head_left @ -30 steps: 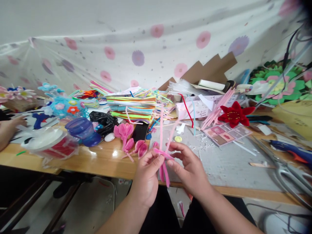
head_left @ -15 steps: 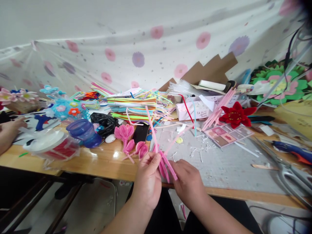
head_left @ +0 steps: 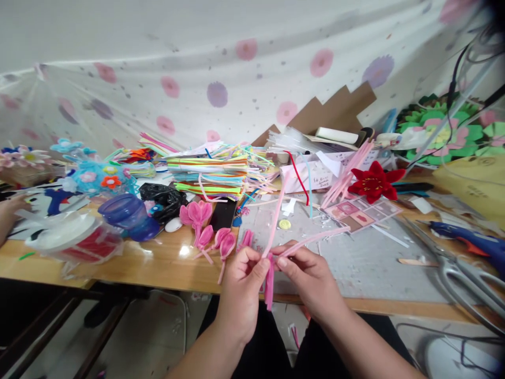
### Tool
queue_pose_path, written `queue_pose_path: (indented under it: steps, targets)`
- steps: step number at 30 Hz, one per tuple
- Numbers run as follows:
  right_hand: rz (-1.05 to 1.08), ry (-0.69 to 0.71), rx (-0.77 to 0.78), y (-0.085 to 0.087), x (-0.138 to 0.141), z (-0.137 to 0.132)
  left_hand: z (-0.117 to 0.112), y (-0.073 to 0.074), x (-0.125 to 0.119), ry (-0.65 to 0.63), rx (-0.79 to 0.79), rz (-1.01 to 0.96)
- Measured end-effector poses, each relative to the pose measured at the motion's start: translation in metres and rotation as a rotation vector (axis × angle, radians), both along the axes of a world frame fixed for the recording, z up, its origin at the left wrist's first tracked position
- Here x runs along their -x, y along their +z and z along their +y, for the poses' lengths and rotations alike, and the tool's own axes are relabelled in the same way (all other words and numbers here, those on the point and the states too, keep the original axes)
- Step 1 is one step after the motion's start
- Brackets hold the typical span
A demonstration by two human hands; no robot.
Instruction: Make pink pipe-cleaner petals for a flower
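In front of me, over the table's near edge, my left hand [head_left: 242, 287] pinches a folded bundle of dark pink pipe cleaner [head_left: 269, 289] that hangs down from its fingertips. A pale pink pipe cleaner [head_left: 276, 216] rises from the same pinch. Close beside it, my right hand [head_left: 310, 276] has thumb and fingers closed on another pale pink pipe cleaner length [head_left: 323, 235], which points out to the right. The fingertips partly hide where the pieces meet. Just left of my hands lie pink pipe cleaner flowers [head_left: 197, 216] and buds [head_left: 226, 246].
Bundles of coloured pipe cleaners [head_left: 211, 176] are stacked at the back. Large scissors [head_left: 453, 271] and a blue glue gun [head_left: 465, 234] lie at right, near a red flower [head_left: 375, 182]. Left stand a blue cup [head_left: 126, 213] and a wrapped tub [head_left: 74, 239]. Another person's hand [head_left: 11, 213] shows far left.
My right hand has turned and now pulls a pale pink pipe cleaner out to the right. The dark pink bundle now hangs straight down. The view has shifted slightly to the right.
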State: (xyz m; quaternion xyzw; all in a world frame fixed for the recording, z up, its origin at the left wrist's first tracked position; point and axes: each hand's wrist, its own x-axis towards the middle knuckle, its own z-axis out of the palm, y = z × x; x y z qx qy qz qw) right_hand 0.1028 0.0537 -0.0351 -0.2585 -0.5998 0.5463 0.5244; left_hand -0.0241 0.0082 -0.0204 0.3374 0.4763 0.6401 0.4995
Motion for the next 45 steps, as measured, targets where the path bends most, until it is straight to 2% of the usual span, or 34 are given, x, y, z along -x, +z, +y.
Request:
queue_pose_path:
  steps: [5, 9, 16, 21, 25, 29, 32, 35, 39, 43, 45]
  targets:
    - [0.174, 0.06, 0.135, 0.003, 0.007, 0.0, -0.002, 0.002, -0.001, -0.19, 0.022, -0.038]
    - [0.173, 0.046, 0.195, 0.005, 0.005, 0.003, -0.002, 0.002, -0.001, -0.251, 0.117, -0.035]
    - [0.168, 0.041, 0.184, 0.004, 0.002, 0.008, -0.003, -0.002, 0.003, -0.378, 0.146, -0.053]
    - [0.155, 0.024, 0.168, 0.007, 0.001, 0.008, -0.005, -0.002, 0.007, -0.417, 0.133, -0.036]
    - [0.094, 0.103, 0.18, 0.01, -0.002, 0.006, -0.007, -0.002, 0.007, -0.401, 0.143, -0.056]
    - [0.09, 0.227, 0.278, 0.008, -0.002, 0.003, -0.009, -0.002, 0.008, -0.394, 0.139, -0.042]
    - [0.121, 0.225, 0.351, 0.006, 0.0, 0.003, -0.008, -0.002, 0.012, -0.392, 0.107, -0.024]
    - [0.114, 0.212, 0.349, 0.006, 0.005, 0.003, -0.005, -0.002, 0.018, -0.348, 0.098, 0.04]
    - [0.049, 0.119, 0.251, 0.006, 0.016, -0.001, -0.005, -0.005, 0.02, -0.323, 0.087, 0.133]
    - [-0.065, 0.125, 0.115, 0.005, 0.021, 0.008, -0.009, -0.007, 0.027, -0.21, 0.101, -0.075]
    - [-0.221, 0.043, -0.066, 0.004, 0.018, 0.019, -0.01, -0.007, 0.037, -0.094, 0.12, -0.151]
